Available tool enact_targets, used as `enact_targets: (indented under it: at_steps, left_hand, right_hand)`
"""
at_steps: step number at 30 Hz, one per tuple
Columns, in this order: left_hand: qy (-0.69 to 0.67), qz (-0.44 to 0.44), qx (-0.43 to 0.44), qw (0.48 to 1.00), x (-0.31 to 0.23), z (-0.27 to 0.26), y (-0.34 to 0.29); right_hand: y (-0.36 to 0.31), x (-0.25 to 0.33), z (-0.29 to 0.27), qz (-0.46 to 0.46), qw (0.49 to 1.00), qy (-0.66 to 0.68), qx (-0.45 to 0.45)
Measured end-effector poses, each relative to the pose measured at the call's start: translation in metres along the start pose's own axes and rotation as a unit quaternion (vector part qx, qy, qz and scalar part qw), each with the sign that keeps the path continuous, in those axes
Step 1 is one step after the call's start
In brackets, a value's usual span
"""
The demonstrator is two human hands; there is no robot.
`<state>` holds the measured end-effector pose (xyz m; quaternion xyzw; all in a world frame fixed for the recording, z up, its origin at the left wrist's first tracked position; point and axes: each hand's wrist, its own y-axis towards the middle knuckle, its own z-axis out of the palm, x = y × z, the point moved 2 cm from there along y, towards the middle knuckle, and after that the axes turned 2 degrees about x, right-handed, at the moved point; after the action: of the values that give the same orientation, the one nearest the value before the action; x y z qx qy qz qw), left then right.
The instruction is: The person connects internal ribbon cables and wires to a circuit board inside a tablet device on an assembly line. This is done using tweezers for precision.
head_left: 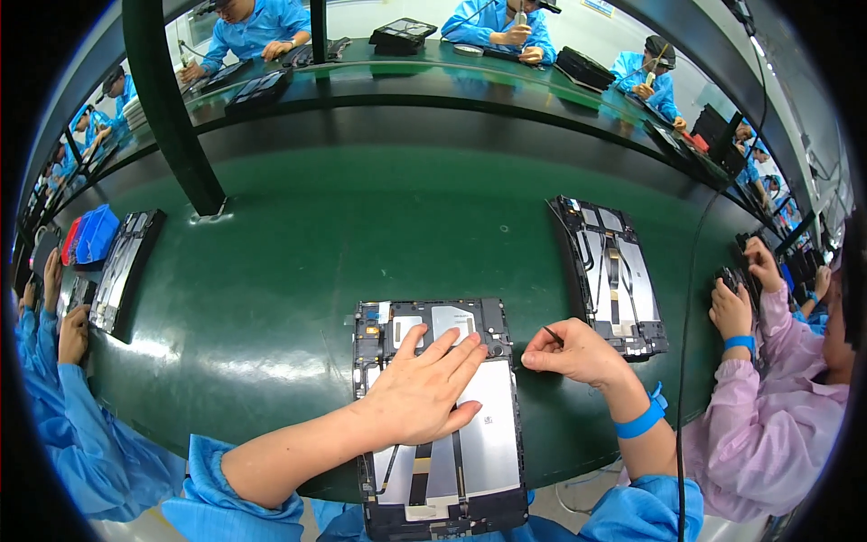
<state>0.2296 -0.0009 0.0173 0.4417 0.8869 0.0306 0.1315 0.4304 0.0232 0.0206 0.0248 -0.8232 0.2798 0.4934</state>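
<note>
An opened tablet lies in front of me at the table's near edge, its silver battery plates, black frame and ribbon cables bare. My left hand rests flat across its upper half, fingers spread, hiding part of the inside. Just off the tablet's right side, my right hand is closed in a pinch above the table. A small thin dark piece shows at its thumb and forefinger; what kind it is I cannot make out. A blue band circles my right wrist.
Opened tablets, seemingly stacked, lie to the right; another tablet stands at the left by a blue bin. A green post rises from the green table. A black cable hangs at right. Co-workers sit on both sides and opposite.
</note>
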Motion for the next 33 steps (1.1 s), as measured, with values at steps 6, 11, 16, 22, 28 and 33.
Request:
enact_targets:
  at_steps: [6, 11, 16, 22, 28, 33]
  left_hand:
    - [0.009, 0.004, 0.004, 1.0, -0.002, 0.0, 0.003]
    - [0.017, 0.007, 0.002, 1.0, -0.002, 0.002, 0.001]
    - [0.047, 0.013, 0.006, 0.999, -0.004, 0.002, 0.003]
    - [0.056, 0.01, 0.0, 0.998, -0.004, 0.0, 0.006]
    - [0.043, 0.002, -0.023, 0.999, -0.001, -0.003, 0.002]
    - [0.007, -0.006, -0.022, 1.0, 0.001, 0.0, 0.001]
  right_hand:
    - [0.002, 0.003, 0.002, -0.041, 0.995, 0.034, -0.087]
    - [0.006, 0.006, 0.006, -0.094, 0.988, 0.008, -0.12]
    - [0.017, 0.021, 0.003, -0.154, 0.969, -0.101, -0.164]
    - [0.037, 0.043, 0.011, -0.254, 0.924, -0.25, -0.138]
    - [0.051, 0.057, 0.029, -0.3, 0.896, -0.319, -0.07]
    - [0.05, 0.066, 0.026, -0.227, 0.866, -0.429, -0.118]
